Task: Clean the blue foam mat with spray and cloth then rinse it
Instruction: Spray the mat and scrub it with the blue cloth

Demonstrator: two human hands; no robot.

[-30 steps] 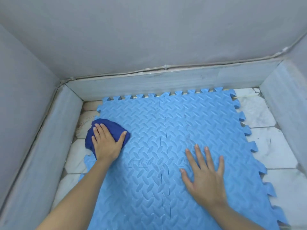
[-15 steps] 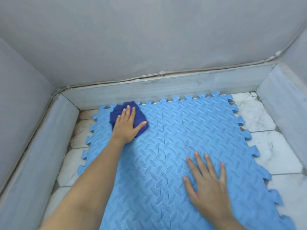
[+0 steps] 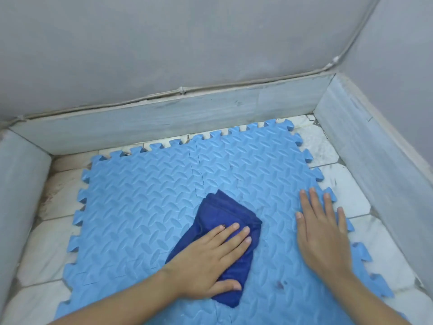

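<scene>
Soft even light, wide-angle edge distortion

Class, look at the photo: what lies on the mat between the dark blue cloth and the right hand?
Only bare blue foam mat lies between cloth and right hand, in the head view.

Foam mat (image 3: 145, 207): light blue, embossed diamond-plate pattern, toothed puzzle edges, a few dark specks near front. Cloth (image 3: 218, 214): dark navy, plain. Floor tiles (image 3: 346, 191): white marbled, brownish stains at left edge. Walls (image 3: 187, 43): plain grey.
</scene>
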